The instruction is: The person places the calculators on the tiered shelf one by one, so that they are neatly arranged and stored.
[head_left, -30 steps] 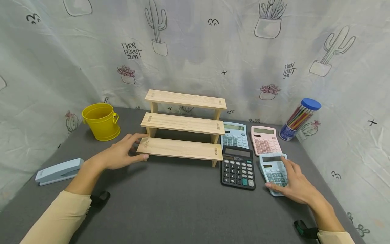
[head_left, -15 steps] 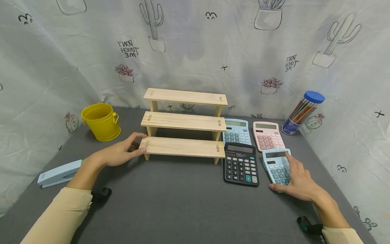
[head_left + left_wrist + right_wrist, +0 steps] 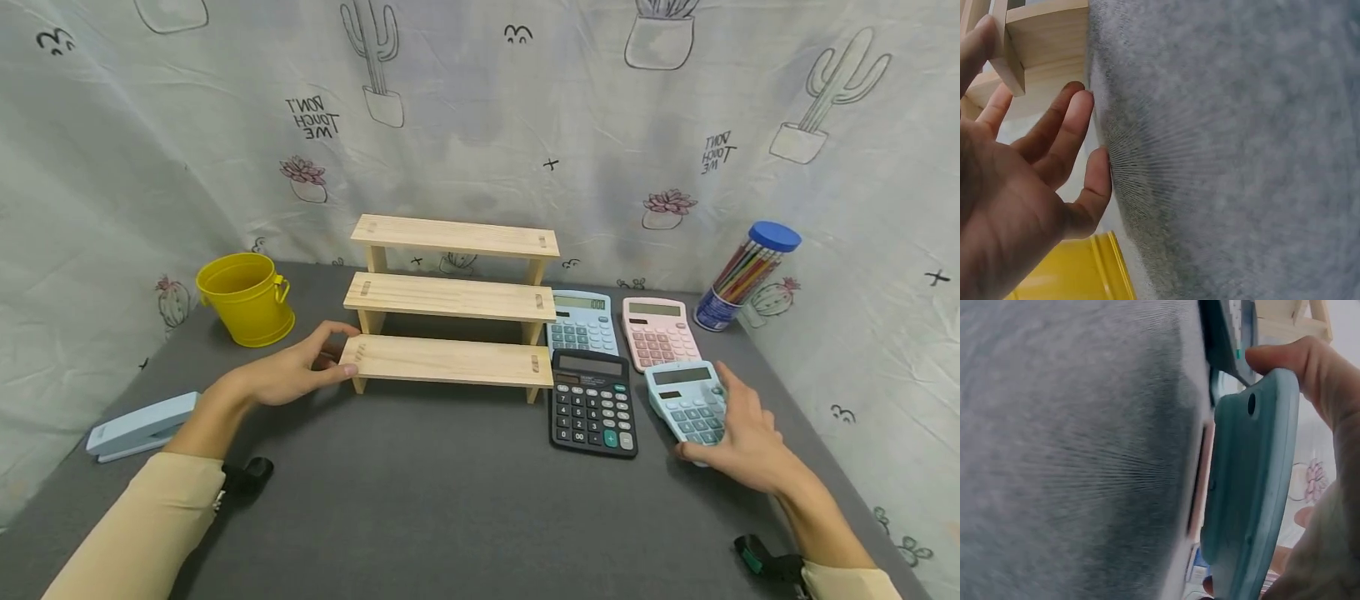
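My left hand (image 3: 300, 367) is at the left end of the lowest board of a three-step wooden display stand (image 3: 450, 360), thumb at its front edge and index finger at its back edge. In the left wrist view the other fingers are loosely bent beside the stand's leg (image 3: 1013, 69). On the right, my right hand (image 3: 750, 437) grips a light blue calculator (image 3: 686, 400) by its long edges, thumb at the near end. Seen in the right wrist view, the calculator's underside (image 3: 1241, 481) is raised off the table.
A black calculator (image 3: 592, 404), a second blue calculator (image 3: 579, 321) and a pink calculator (image 3: 660, 333) lie right of the stand. A blue-lidded tube of pencils (image 3: 746, 275) stands at the back right. Leftward are a yellow bucket (image 3: 246, 300) and a light blue stapler (image 3: 142, 425).
The stand's front left end has shifted right and back, its left leg now showing. My right hand has closed on the blue calculator and raised it, tilting it. The left hand stays at the stand.
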The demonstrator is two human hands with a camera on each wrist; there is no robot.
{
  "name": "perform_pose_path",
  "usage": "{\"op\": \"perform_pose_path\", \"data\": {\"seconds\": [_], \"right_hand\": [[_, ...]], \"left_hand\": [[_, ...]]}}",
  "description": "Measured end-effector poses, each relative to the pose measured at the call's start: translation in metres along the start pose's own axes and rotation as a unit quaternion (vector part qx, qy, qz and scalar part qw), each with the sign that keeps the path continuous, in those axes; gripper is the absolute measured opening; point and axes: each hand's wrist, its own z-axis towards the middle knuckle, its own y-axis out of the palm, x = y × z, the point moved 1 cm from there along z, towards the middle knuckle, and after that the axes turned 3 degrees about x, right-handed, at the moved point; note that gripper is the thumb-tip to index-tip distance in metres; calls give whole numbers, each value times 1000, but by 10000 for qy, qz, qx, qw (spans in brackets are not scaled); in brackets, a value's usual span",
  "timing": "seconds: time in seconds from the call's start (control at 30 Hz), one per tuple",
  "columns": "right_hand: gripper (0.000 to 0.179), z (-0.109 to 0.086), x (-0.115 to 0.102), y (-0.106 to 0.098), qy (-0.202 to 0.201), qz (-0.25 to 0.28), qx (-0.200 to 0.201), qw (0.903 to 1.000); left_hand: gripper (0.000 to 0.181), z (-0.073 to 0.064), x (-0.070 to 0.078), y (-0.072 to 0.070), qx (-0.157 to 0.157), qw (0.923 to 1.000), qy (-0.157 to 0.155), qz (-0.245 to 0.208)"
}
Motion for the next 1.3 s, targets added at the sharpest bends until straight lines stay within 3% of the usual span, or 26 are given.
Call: {"op": "perform_pose_path", "data": {"seconds": [0.23,0.4,0.63,0.87,1.07,1.3], "right_hand": [[134,-2,-14,-9,-207,122,721,9971],[135,1,-29,-15,-408,206,1001,9939],[135,12,-52,-28,-761,410,1071,9905],[135,31,-80,-40,-1165,355,1228,9849],[135,40,-99,-42,-1385,467,1309,9806],[135,47,-118,-41,-1564,656,1131,9790]], "left_hand": [[64,-1,-3,1,149,9998,10,-148],[67,1,-3,-1,68,9996,-99,-243],[69,4,-3,-2,-124,9988,-201,-440],[69,2,-8,-1,-99,9977,-368,-556],[73,3,-9,2,-60,9955,-417,-844],[72,2,-8,1,-74,9955,-389,-861]]}}
